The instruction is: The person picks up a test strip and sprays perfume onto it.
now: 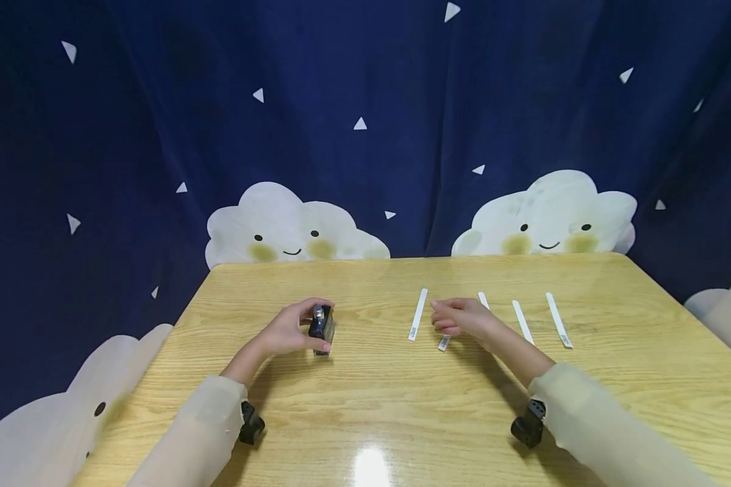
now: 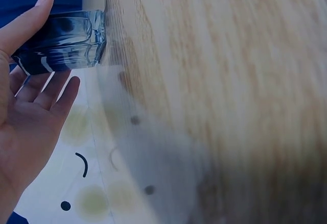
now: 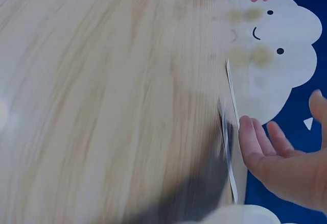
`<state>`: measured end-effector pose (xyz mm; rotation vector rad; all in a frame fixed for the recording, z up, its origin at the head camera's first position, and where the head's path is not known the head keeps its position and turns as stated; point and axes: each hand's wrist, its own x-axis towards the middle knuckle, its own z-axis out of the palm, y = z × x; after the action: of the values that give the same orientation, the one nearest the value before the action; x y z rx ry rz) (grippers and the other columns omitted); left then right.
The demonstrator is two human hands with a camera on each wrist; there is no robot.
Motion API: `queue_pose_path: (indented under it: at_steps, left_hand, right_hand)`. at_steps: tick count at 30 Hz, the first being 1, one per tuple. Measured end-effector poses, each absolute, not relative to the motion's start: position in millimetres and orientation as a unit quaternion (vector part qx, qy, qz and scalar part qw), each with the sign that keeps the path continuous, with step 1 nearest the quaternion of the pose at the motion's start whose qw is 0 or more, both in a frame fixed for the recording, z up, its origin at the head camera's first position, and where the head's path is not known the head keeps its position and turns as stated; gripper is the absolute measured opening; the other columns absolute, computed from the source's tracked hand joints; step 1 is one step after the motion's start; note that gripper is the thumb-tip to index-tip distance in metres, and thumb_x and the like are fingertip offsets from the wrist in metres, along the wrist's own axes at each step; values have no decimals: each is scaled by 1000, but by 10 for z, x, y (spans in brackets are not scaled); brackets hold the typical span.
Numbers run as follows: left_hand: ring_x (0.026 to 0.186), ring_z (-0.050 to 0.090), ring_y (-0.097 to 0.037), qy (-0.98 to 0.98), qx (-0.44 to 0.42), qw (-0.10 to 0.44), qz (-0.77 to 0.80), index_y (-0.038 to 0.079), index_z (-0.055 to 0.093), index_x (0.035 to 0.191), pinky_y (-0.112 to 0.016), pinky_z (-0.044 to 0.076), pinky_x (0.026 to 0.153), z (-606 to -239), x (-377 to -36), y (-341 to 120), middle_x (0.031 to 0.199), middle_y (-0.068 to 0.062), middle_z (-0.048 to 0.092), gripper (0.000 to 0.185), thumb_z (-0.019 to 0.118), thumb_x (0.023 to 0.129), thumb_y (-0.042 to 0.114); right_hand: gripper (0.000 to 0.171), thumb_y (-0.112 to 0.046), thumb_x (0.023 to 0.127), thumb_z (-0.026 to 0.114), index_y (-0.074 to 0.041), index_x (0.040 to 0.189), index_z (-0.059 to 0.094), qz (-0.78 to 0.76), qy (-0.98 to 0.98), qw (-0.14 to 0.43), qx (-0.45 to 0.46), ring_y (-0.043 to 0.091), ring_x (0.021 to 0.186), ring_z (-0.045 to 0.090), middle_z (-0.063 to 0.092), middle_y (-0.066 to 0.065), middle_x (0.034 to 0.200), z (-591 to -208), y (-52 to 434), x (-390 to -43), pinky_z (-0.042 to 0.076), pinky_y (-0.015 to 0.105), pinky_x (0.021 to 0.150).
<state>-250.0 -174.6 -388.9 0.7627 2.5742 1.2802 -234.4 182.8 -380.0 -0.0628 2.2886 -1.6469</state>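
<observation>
My left hand (image 1: 288,330) grips a dark glass perfume bottle (image 1: 321,326) from its left side, the thumb on the near side and the fingers on the far side. The bottle stands upright on the table, its silver spray nozzle bare on top. In the left wrist view the bottle (image 2: 71,40) has thick clear glass at its base. My right hand (image 1: 466,316) hovers above a white paper strip (image 1: 443,343), fingers loosely bent and holding nothing. That strip is partly hidden under the hand. Another strip (image 1: 418,314) lies just left of the fingers.
More white paper strips lie to the right: one (image 1: 483,297) partly behind the right hand, one (image 1: 522,319) partly behind the forearm, and one (image 1: 558,319) farthest right. The wooden table (image 1: 341,406) ends at the back before a dark blue curtain (image 1: 402,81).
</observation>
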Motion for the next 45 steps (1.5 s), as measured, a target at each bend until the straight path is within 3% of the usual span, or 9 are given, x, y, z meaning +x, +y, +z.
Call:
queue_pose_path:
  at_steps: [4, 7, 9, 15, 22, 28, 38, 45]
  left_hand:
    - [123, 53, -36, 860, 257, 84, 433, 10, 49, 137, -52, 43, 106, -3901, -2514, -1756, 133, -17, 56, 75, 85, 71, 12]
    - [122, 54, -36, 860, 256, 87, 433, 9, 49, 137, -53, 43, 107, -3896, -2518, -1752, 132, -17, 56, 75, 85, 71, 12]
    - [122, 54, -37, 861, 253, 90, 432, 9, 49, 137, -52, 43, 107, -3886, -2518, -1747, 132, -17, 56, 76, 85, 71, 13]
    - [122, 54, -37, 862, 254, 88, 430, 7, 48, 138, -53, 44, 106, -3880, -2518, -1737, 132, -18, 56, 76, 84, 72, 12]
    - [121, 55, -36, 861, 252, 80, 434, 9, 50, 136, -52, 44, 106, -3910, -2513, -1737, 130, -17, 58, 76, 85, 70, 12]
    - [119, 56, -36, 861, 254, 79, 434, 11, 51, 136, -51, 45, 105, -3936, -2517, -1739, 129, -17, 58, 76, 86, 69, 14]
    - [119, 56, -36, 864, 263, 72, 423, 7, 49, 137, -51, 46, 104, -3895, -2526, -1736, 130, -17, 58, 77, 86, 70, 14]
    - [117, 57, -35, 861, 260, 76, 430, 9, 50, 136, -51, 46, 104, -3924, -2516, -1758, 128, -17, 58, 76, 86, 69, 16]
  right_hand:
    - [70, -37, 100, 48, 18, 140, 30, -647, 734, 201, 41, 13, 87, 70, 64, 26, 111, -3794, 1743, -2386, 57, 28, 89]
    - [63, -34, 100, 49, 17, 135, 39, -671, 702, 217, 99, 12, 76, 70, 67, 10, 89, -3785, 1708, -2421, 59, 24, 80]
    - [57, -31, 100, 50, 18, 129, 43, -675, 693, 219, 125, 13, 70, 70, 67, 8, 81, -3780, 1687, -2447, 60, 25, 75]
    - [40, -22, 94, 61, 16, 107, 57, -652, 712, 202, 165, 13, 56, 68, 67, 8, 62, -3784, 1570, -2557, 61, 28, 65]
    - [24, -12, 84, 73, 11, 84, 68, -601, 765, 143, 184, 11, 43, 63, 63, 5, 48, -3882, 1384, -2618, 58, 27, 52]
    - [19, -7, 78, 78, 8, 72, 67, -548, 811, 99, 178, 8, 36, 58, 58, 0, 41, -3946, 1329, -2609, 56, 24, 46]
    - [23, -7, 69, 82, 11, 76, 70, -436, 885, 50, 154, 9, 32, 56, 62, 4, 43, -3895, 1283, -2619, 55, 25, 44]
    - [27, -22, 64, 87, -1, 65, 70, -292, 946, 3, 141, 9, 43, 58, 66, 5, 52, -3925, 1246, -2580, 53, 23, 50]
